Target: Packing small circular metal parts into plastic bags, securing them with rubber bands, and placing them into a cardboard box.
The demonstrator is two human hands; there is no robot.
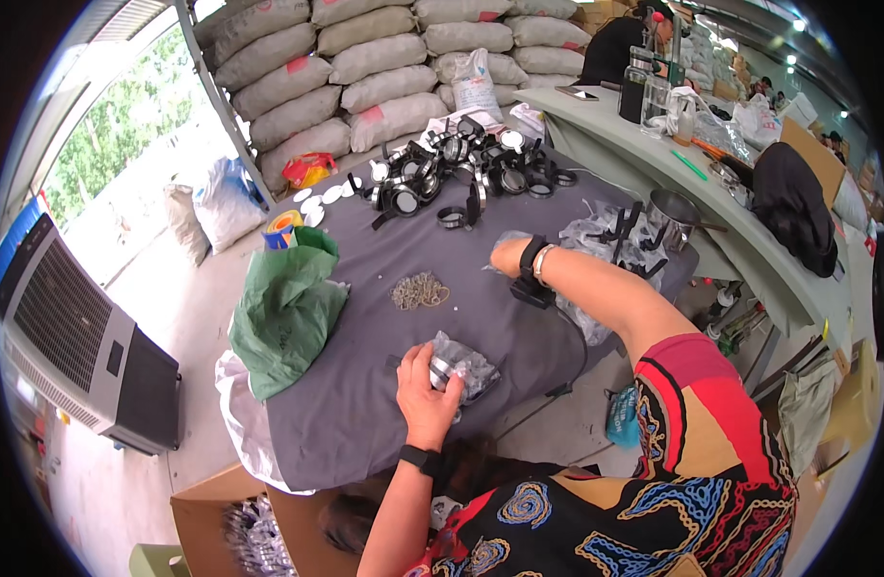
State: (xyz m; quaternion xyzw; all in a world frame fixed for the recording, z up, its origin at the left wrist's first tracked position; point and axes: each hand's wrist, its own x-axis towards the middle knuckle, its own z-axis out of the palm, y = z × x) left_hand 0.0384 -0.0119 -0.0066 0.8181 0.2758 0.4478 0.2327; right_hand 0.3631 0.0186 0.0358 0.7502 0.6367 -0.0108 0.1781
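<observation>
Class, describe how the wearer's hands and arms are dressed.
The left hand is gloveless, with a black wristband; the right hand, also gloveless, has a dark wristband and pale bracelet. The patterned short right sleeve mixes red, black and tan.

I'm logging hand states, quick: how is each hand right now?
Left hand: closed, holding a plastic-wrapped metal piece.
Right hand: at some thin clear plastic; open or closed cannot be told.

Teal bag [622, 419], lower right of centre: block lettering. Green bag [286, 313], left of centre: dark marks, too unclear to read. White sack [475, 87], upper centre: print, blurred. Stacked sacks [394, 87], top of frame: red patches, nothing legible.
</observation>
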